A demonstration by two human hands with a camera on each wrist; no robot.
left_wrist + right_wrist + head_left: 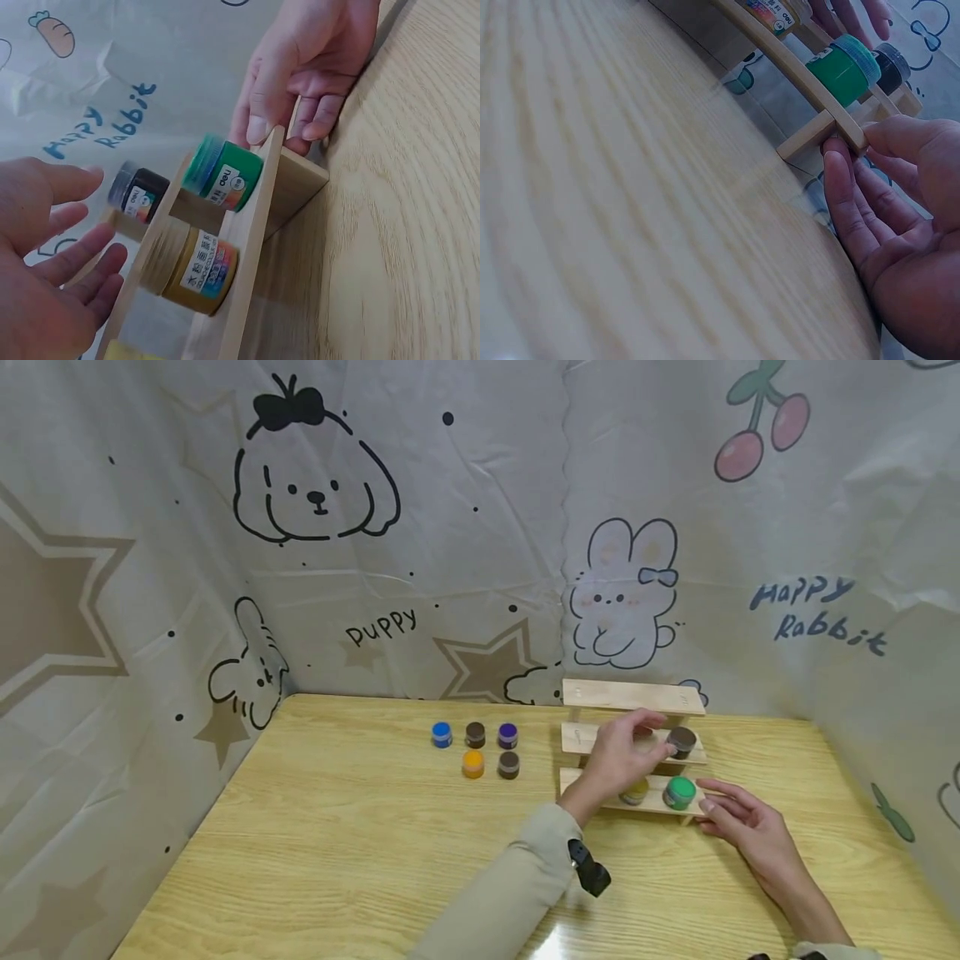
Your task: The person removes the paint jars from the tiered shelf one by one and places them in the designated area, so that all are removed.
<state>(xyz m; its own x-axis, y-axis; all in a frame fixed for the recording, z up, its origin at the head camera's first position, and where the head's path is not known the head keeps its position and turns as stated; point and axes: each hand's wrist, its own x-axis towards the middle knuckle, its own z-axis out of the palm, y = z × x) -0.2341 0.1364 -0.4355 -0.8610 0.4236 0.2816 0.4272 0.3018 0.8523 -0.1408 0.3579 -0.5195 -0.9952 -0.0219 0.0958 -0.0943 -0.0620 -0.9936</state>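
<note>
Just beside your empty, relaxed left hand [617,753], a dark jar [682,742] stands on the wooden rack [633,696] your right hand [750,828] pinches; shelving looks partway, mustard jar [636,792] and green jar [680,793] up, five jars [475,735] left on the tabletop [337,843], leftward of both hands.

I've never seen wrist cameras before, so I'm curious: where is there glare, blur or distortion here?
Head view: a bright glare patch on the wooden table at the bottom edge; left wrist view: tilted, but the label on the yellow jar looks fairly sharp; right wrist view: dim, the table's nearer grain soft, the wooden rack's front edge seemingly bowed.
</note>
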